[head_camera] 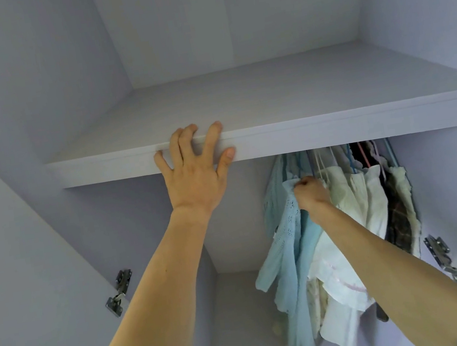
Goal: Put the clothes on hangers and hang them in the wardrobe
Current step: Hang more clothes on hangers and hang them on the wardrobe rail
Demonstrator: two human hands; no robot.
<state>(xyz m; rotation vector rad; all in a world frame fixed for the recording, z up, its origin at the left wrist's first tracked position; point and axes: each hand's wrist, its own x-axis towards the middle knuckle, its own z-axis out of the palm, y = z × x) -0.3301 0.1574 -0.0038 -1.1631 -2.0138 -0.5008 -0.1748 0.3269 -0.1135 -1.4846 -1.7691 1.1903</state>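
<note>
I look into a pale lilac wardrobe. My left hand (194,166) rests with spread fingers on the front edge of the wardrobe shelf (334,129). Below the shelf, at the right, several garments hang on hangers (350,158) whose hooks are hidden behind the shelf edge. My right hand (313,194) is closed on the shoulder of a light blue eyelet garment (286,232), the leftmost of the bunch. Cream and white garments (369,201) hang right of it, then a dark plaid one (398,211). The rail is hidden.
Metal door hinges sit on the left wall (119,293) and the right wall (445,261). The hanging space left of the clothes holds nothing. The upper compartment above the shelf shows only bare panels.
</note>
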